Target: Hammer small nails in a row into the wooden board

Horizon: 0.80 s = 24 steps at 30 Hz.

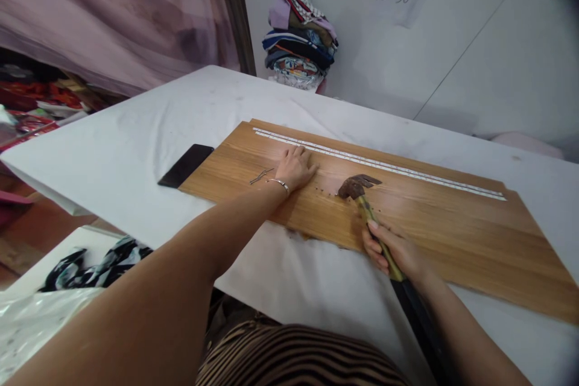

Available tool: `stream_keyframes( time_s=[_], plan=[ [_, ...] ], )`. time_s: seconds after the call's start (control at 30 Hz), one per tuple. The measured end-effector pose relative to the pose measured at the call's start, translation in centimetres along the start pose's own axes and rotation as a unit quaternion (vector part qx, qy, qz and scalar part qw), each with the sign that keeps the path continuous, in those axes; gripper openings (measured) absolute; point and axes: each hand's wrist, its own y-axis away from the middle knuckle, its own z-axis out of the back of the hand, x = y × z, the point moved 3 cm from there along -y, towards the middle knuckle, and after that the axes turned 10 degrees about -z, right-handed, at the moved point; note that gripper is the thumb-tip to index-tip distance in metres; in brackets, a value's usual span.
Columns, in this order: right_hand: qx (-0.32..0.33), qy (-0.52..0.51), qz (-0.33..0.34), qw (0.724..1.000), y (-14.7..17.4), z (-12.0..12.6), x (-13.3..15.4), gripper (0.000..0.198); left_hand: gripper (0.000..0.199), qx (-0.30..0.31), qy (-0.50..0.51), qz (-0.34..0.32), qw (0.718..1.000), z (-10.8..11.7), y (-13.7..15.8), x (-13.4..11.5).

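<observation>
My left hand (296,167) lies palm down on a wooden board (443,223), its fingers stretched out just below two white measuring strips (380,164). Beside its wrist, a few loose nails (261,176) rest on the wood. My right hand (389,244) is wrapped around the handle of a claw hammer (355,187). The rusty hammer head is low over the board, its claw pointing right; whether it touches the wood I cannot tell. Several small dark nail heads (322,191) form a row left of the hammer head.
A white-covered table (181,114) carries the board. A flat black object (187,166) touches the board's left end. Folded clothes (301,42) are stacked by the wall, and a pink curtain (136,12) hangs at the upper left. Patterned cloth (97,262) lies at the lower left.
</observation>
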Motion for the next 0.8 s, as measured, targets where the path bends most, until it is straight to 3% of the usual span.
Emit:
stream_keyframes(
  time_s=[0.5, 0.8],
  plan=[
    [-0.005, -0.012, 0.009, 1.000, -0.29, 0.29, -0.42, 0.052, 0.041, 0.005, -0.015, 0.003, 1.000, 0.10, -0.02, -0.06],
    [0.001, -0.017, 0.002, 1.000, -0.41, 0.29, -0.46, 0.062, 0.044, 0.000, -0.011, 0.004, 1.000, 0.00, -0.03, -0.02]
  ],
)
